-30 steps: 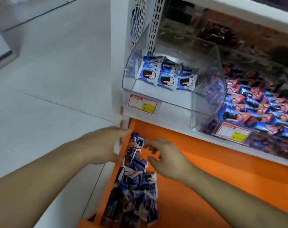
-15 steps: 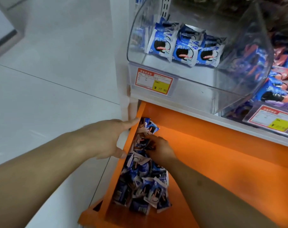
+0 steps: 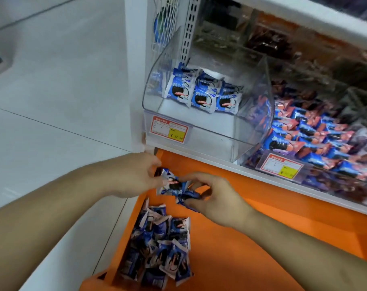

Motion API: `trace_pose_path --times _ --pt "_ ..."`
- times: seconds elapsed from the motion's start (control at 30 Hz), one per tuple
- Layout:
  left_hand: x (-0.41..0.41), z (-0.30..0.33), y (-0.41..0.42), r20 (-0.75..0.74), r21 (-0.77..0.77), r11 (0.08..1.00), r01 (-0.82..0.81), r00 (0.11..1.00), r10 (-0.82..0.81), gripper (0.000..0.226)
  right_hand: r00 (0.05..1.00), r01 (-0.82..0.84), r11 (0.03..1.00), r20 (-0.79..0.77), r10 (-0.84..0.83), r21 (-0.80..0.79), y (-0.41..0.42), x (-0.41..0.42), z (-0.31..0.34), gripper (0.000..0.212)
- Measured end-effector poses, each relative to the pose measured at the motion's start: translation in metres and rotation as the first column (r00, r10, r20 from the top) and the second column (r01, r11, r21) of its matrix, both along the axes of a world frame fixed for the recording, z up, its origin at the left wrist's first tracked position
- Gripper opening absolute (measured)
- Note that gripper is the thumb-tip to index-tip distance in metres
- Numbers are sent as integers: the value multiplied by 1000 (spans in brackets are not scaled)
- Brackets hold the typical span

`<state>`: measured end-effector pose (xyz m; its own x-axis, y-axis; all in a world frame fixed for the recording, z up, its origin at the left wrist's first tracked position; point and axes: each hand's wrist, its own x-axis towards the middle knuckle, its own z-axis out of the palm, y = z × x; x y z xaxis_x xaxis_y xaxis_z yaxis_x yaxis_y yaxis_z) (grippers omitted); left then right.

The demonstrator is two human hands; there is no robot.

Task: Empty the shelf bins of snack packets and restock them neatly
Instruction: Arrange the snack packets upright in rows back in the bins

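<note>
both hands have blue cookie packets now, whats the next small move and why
Probably lift the held packets up into the clear bin and set them beside the front row of blue packets. The left hand and right hand both pinch packets just above the pile on the orange shelf, and the bin's floor in front of that row is mostly bare.

floor (image 3: 52, 85): pale grey tiles | shelving upright (image 3: 136, 59): white | lower shelf (image 3: 252, 248): orange
</note>
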<state>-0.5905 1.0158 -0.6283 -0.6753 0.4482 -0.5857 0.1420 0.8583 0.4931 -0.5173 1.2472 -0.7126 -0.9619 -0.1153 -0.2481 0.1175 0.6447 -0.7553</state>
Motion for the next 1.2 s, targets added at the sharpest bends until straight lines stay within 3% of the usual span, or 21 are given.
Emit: trace_pose_path --times 0.07,0.13,0.2,0.37,0.43,0.5,0.6,0.67,0.9,1.2 --pt "2 -3 5 133 152 986 -65 990 45 72 999 -15 1000 -31 15 -13 -2 7 34 52" --pt "3 6 8 319 311 922 -231 939 128 61 998 -13 999 -63 11 -35 -2 14 62 52" --pt "7 15 11 370 418 846 -329 913 172 49 995 7 998 -97 -13 -59 0 23 83 53" --pt "17 43 22 409 570 641 -514 854 321 50 977 125 969 -142 -157 -212 19 52 117 65" --pt "24 52 28 361 626 586 -514 857 367 45 957 215 903 -106 -271 -371 28 61 126 59" --pt "31 61 35 330 666 558 -494 867 373 37 926 318 773 5 -377 -549 34 64 133 44" --pt "41 70 45 283 695 550 -463 879 383 32 930 340 583 172 -325 -738 32 60 148 31" --pt "46 73 51 245 711 547 -442 885 396 31 940 320 535 191 -283 -782 31 56 154 32" --pt "46 77 58 151 713 583 -390 897 416 30 935 312 600 125 -332 -737 49 52 165 39" --pt "40 76 69 90 745 537 -396 856 508 30 931 301 661 62 -360 -688 64 43 180 53"
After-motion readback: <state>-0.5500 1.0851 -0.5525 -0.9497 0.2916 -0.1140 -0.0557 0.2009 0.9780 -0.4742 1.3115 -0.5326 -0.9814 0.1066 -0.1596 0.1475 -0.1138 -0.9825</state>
